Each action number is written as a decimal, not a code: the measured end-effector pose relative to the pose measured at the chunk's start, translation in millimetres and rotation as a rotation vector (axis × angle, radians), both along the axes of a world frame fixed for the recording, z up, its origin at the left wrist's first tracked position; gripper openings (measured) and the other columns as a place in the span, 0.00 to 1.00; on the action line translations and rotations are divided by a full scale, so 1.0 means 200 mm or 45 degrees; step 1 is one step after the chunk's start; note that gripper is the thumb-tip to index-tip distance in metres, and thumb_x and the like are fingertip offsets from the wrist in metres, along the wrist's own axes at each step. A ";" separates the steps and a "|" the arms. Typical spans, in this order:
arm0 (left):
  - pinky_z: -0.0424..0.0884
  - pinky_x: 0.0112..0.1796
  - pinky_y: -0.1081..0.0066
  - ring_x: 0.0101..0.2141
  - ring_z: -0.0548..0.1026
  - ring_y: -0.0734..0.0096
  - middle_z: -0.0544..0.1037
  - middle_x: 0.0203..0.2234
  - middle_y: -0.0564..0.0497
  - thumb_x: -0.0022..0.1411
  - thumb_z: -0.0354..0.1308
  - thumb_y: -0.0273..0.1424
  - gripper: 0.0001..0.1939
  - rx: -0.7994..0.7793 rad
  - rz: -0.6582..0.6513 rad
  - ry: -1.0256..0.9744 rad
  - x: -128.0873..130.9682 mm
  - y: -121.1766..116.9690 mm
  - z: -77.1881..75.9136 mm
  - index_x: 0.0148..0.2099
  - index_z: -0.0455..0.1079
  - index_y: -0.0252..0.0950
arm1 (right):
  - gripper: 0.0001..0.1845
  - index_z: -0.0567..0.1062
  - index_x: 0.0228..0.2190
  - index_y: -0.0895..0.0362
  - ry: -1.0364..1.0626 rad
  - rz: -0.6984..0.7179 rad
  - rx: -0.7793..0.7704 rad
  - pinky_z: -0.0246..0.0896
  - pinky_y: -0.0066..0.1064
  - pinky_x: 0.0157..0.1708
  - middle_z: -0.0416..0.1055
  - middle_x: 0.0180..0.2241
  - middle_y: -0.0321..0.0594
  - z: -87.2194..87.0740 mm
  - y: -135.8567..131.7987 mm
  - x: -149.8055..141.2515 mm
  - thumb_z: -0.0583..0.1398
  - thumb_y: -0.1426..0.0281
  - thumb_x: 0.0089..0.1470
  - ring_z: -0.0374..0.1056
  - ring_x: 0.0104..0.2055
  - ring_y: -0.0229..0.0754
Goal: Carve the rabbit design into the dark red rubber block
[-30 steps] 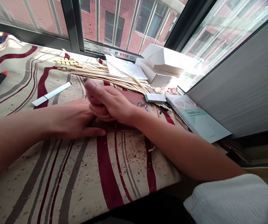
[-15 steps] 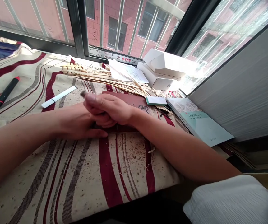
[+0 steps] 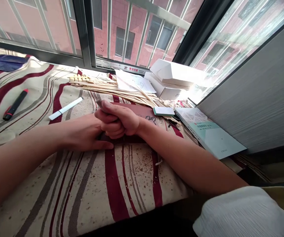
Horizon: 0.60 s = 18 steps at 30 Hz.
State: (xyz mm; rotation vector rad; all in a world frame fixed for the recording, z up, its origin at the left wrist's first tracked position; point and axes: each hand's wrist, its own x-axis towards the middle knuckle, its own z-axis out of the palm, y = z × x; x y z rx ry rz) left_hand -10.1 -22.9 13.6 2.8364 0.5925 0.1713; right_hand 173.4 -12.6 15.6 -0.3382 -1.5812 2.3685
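My right hand [image 3: 118, 121] is closed in a fist over the reddish-brown board [image 3: 132, 139]. A short dark grey end of something pokes out above its thumb; the rest is hidden in the fist. My left hand [image 3: 85, 132] lies low and flat at the board's left side, thumb stretched along the near edge. Its other fingers are mostly covered by my right hand. Dark handwritten marks show on the board beyond my right wrist. Brown crumbs or shavings [image 3: 144, 166] are scattered on the striped cloth [image 3: 92, 200] in front.
Left of my hands lie a white capped pen or cutter [image 3: 66, 108] and a black-and-red marker-like tool [image 3: 15, 104]. Thin wooden strips [image 3: 122, 92], papers [image 3: 133, 81] and a white box [image 3: 171, 74] line the window. A green-and-white block [image 3: 163, 111] and a book [image 3: 210, 131] lie right.
My right fist has shifted slightly to the right over the board, still closed. My left hand stays in about the same place. The view has shifted a little, bringing white paper in at left.
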 end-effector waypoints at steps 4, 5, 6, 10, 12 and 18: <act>0.69 0.58 0.57 0.55 0.75 0.51 0.80 0.55 0.45 0.67 0.60 0.46 0.20 -0.063 0.143 0.102 0.00 -0.01 0.01 0.54 0.75 0.38 | 0.31 0.53 0.23 0.53 -0.028 -0.343 0.043 0.37 0.17 0.11 0.43 0.14 0.22 0.00 -0.01 -0.01 0.43 0.47 0.73 0.34 0.15 0.29; 0.66 0.62 0.56 0.60 0.72 0.48 0.75 0.63 0.42 0.67 0.59 0.50 0.27 -0.047 0.168 0.140 0.00 -0.01 0.01 0.59 0.73 0.37 | 0.31 0.53 0.23 0.53 -0.017 -0.461 0.060 0.36 0.17 0.11 0.43 0.14 0.22 0.00 -0.02 -0.02 0.46 0.47 0.73 0.34 0.15 0.28; 0.63 0.66 0.55 0.64 0.70 0.46 0.70 0.67 0.39 0.67 0.59 0.52 0.32 -0.025 0.195 0.147 0.00 0.00 0.00 0.63 0.70 0.36 | 0.31 0.53 0.22 0.53 -0.012 -0.610 0.064 0.36 0.17 0.11 0.44 0.14 0.22 0.00 -0.03 -0.02 0.48 0.48 0.73 0.35 0.15 0.28; 0.58 0.70 0.51 0.69 0.63 0.44 0.62 0.72 0.35 0.66 0.58 0.55 0.43 -0.005 0.220 0.173 -0.01 0.01 -0.01 0.72 0.61 0.33 | 0.30 0.53 0.22 0.53 -0.006 -0.823 0.078 0.37 0.17 0.11 0.45 0.13 0.22 0.00 -0.04 -0.02 0.48 0.51 0.74 0.35 0.14 0.28; 0.61 0.68 0.51 0.67 0.67 0.44 0.69 0.68 0.38 0.65 0.60 0.51 0.37 -0.033 0.211 0.137 -0.01 0.00 0.00 0.69 0.66 0.36 | 0.31 0.55 0.21 0.53 -0.026 -0.690 0.077 0.37 0.18 0.11 0.46 0.14 0.23 0.00 -0.05 -0.01 0.48 0.51 0.73 0.36 0.14 0.28; 0.61 0.68 0.55 0.60 0.74 0.54 0.81 0.55 0.54 0.72 0.55 0.39 0.14 0.007 0.021 0.100 0.01 -0.02 0.04 0.48 0.81 0.44 | 0.32 0.56 0.22 0.52 0.028 -0.330 0.200 0.39 0.20 0.12 0.46 0.15 0.22 0.04 -0.17 0.02 0.55 0.42 0.66 0.37 0.15 0.28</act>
